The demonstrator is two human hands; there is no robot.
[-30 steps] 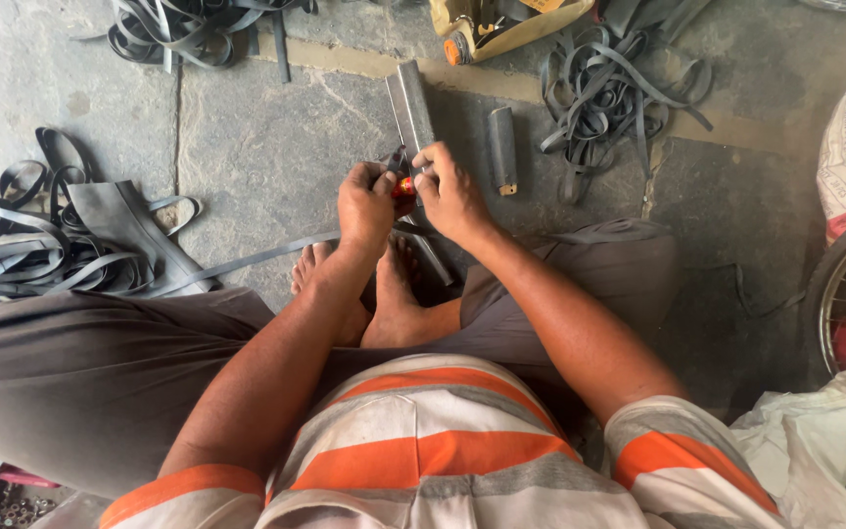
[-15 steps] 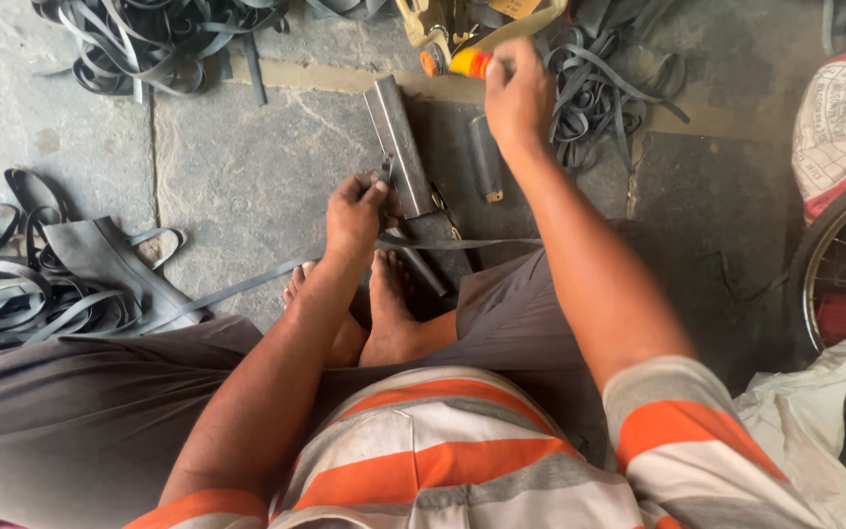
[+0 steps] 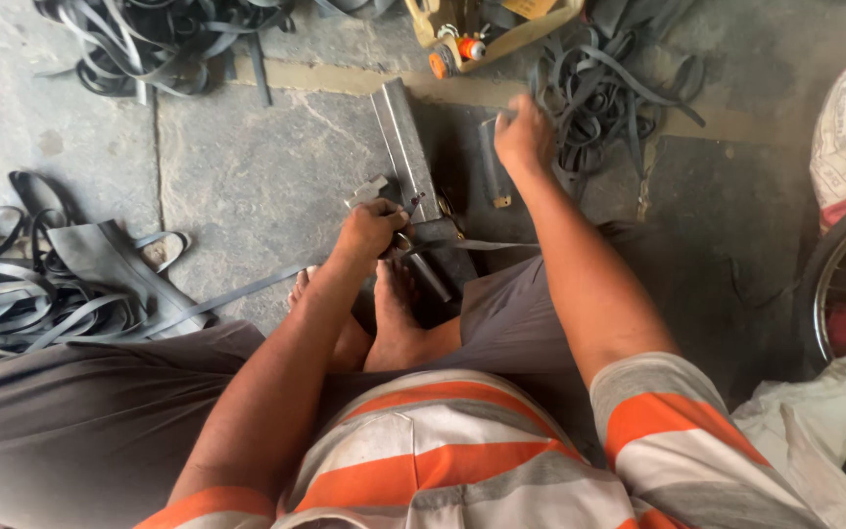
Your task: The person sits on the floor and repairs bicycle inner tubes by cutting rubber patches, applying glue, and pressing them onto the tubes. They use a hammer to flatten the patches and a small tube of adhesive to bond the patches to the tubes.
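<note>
Flat black rubber strips [image 3: 41, 304] lie piled left of the long grey metal bar [image 3: 405, 152] on the stone floor. The left hand [image 3: 372, 227] is closed at the bar's near end, pinching a thin rubber strip [image 3: 477, 245]. Right of the bar, the right hand [image 3: 524, 137] reaches outstretched, blurred; grip cannot be told.

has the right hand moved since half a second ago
Yes. The right hand has come back from the yellow box toward the person and now sits beside the metal bar, near the small dark piece.
</note>
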